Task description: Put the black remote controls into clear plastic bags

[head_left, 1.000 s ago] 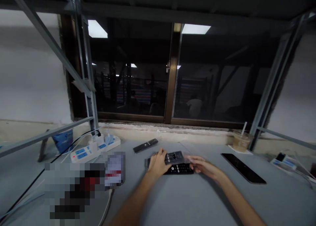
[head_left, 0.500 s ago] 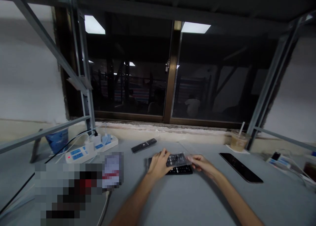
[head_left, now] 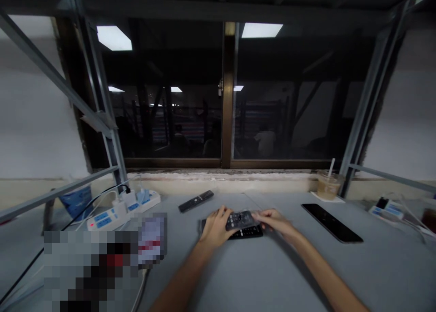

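Grey remote (head_left: 240, 220), both hands' fingers (head_left: 223, 213) gripping

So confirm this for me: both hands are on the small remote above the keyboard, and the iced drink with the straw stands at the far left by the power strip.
Not quite. In the head view both the left hand and right hand are on the small remote above the keyboard, but the iced drink stands at the far right, near the window sill. The power strip is on the left.
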A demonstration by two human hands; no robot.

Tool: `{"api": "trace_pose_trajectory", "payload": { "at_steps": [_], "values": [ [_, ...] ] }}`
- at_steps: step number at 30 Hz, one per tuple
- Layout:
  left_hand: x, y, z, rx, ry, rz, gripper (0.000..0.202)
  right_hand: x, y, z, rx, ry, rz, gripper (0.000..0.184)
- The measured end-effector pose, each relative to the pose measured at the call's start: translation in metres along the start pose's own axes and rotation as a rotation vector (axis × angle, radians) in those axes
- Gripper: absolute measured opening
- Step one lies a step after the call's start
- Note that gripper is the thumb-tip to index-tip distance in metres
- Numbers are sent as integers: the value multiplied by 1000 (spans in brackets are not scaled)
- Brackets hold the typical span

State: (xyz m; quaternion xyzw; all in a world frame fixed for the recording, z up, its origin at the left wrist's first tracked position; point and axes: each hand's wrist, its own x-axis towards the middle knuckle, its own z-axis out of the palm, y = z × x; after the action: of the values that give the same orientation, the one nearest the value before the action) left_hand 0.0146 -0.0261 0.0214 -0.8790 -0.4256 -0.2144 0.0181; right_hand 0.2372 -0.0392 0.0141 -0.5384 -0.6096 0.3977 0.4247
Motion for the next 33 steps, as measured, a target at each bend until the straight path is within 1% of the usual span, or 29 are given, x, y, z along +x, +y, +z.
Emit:
{"api": "trace_pose_trajectory", "payload": {
  "at_steps": [5, 8, 11, 16, 21, 23, 27, 30, 33],
  "values": [
    [0, 1, -1, -12, 7, 10, 41, -1, -1, 2, 27, 70, 29, 51],
    [0, 1, -2, 1, 12, 23, 48, -1, -2, 3, 27, 23, 7, 50],
    [0, 3, -3, 45, 14, 52, 49, -1, -1, 4, 25, 2, -9, 48],
    [0, 5, -1, 136, 52, 57, 52, 3, 2, 6, 0, 91, -5, 45],
    [1, 2, 1, 153, 106, 64, 49, 4, 1, 8, -35, 191, -7, 50],
    [1, 1, 0, 124, 131, 63, 46, 3, 0, 8, -37, 180, 7, 50],
    [1, 0, -1, 126, 146, 103, 44, 0, -4, 8, -32, 96, 12, 45],
    [3, -3, -1, 155, 148, 143, 47, -1, -6, 9, -34, 58, -20, 44],
    [5, -8, -5, 177, 137, 173, 46, -2, -9, 9, -14, 60, -77, 42]
  ]
}}
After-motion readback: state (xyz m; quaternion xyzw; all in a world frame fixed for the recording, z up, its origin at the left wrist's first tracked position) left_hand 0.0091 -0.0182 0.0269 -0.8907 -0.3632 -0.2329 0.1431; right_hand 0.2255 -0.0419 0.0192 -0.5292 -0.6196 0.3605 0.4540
